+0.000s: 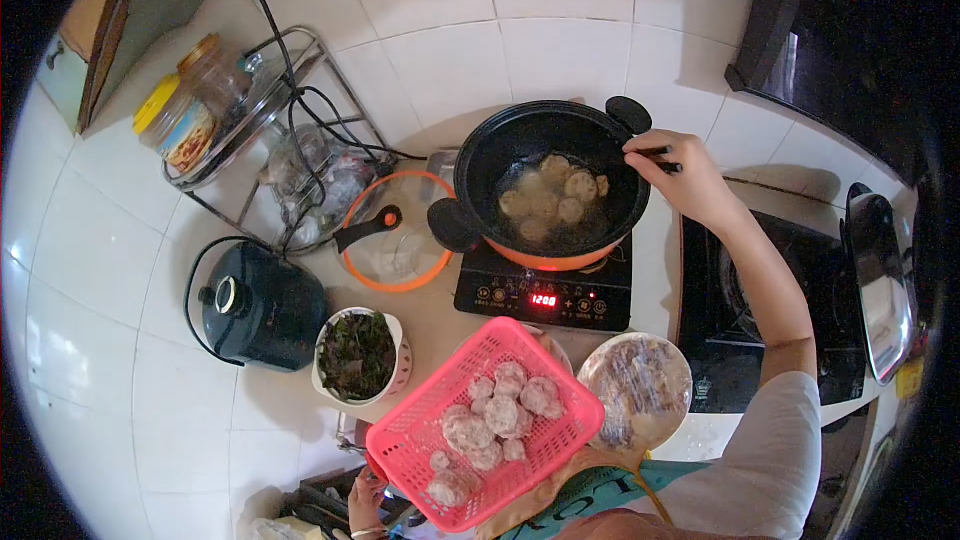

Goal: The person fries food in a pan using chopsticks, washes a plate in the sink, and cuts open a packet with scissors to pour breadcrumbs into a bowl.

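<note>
My right hand (pixel 685 175) is closed on dark chopsticks (pixel 668 166) at the right rim of a black-lined orange pot (pixel 480 155). Their lower ends are hard to make out against the dark pot. Several pale, coated round pieces (pixel 580 185) lie in bubbling oil or liquid inside it. Low in view, my left hand (pixel 367 502) grips the left edge of a pink plastic basket (pixel 400 440), its fingers partly hidden. The basket is tilted below the pot and holds several white-floured balls (pixel 507 417).
The pot stands on an induction cooker (pixel 545 302) displaying 1200. An orange-rimmed glass lid (pixel 400 280), a bowl of dark leaves (pixel 357 355) and a dark lidded container (pixel 262 305) stand left. A covered plate (pixel 640 390) and a black gas stove (pixel 740 370) are right.
</note>
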`<state>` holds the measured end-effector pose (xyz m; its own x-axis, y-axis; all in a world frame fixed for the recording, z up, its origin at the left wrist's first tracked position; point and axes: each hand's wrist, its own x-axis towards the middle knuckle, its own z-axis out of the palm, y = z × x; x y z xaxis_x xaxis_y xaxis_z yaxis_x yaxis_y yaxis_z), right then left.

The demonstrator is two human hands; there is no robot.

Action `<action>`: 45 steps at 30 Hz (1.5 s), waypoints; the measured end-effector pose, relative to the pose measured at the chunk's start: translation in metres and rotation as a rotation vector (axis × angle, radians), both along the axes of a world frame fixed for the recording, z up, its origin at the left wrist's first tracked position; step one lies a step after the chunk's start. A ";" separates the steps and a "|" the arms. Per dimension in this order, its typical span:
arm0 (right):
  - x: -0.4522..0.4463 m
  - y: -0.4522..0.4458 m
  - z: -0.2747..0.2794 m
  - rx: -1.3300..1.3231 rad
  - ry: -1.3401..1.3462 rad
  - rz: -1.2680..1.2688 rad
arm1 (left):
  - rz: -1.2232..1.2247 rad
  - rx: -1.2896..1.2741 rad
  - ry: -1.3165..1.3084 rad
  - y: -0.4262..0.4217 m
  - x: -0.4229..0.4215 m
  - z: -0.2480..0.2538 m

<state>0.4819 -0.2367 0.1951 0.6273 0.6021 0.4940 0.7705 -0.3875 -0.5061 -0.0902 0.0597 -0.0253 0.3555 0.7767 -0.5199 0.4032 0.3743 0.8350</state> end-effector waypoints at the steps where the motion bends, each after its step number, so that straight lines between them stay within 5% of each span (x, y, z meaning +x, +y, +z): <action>1: 0.004 0.002 -0.004 -0.008 0.043 -0.009 | 0.011 0.004 0.001 0.000 -0.001 -0.001; 14: -0.007 0.008 0.017 -0.202 0.133 -0.117 | -0.019 0.050 0.053 -0.013 -0.003 0.005; 23: 0.041 0.061 -0.038 0.091 -0.075 0.165 | -0.045 0.060 0.048 -0.011 0.002 0.002; 33: 0.023 0.051 -0.005 -0.318 0.020 0.093 | 0.045 0.030 0.002 -0.013 -0.021 -0.012; 39: 0.027 0.067 -0.021 0.006 -0.049 0.144 | 0.008 0.043 0.033 -0.016 -0.007 -0.007; 45: 0.028 0.080 -0.039 0.020 0.129 0.279 | -0.047 -0.002 -0.006 -0.011 -0.010 -0.016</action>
<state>0.5099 -0.1570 0.1558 0.4970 0.7512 0.4344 0.7748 -0.1587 -0.6120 -0.1004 0.0484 -0.0417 0.3944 0.7584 -0.5189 0.4156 0.3564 0.8368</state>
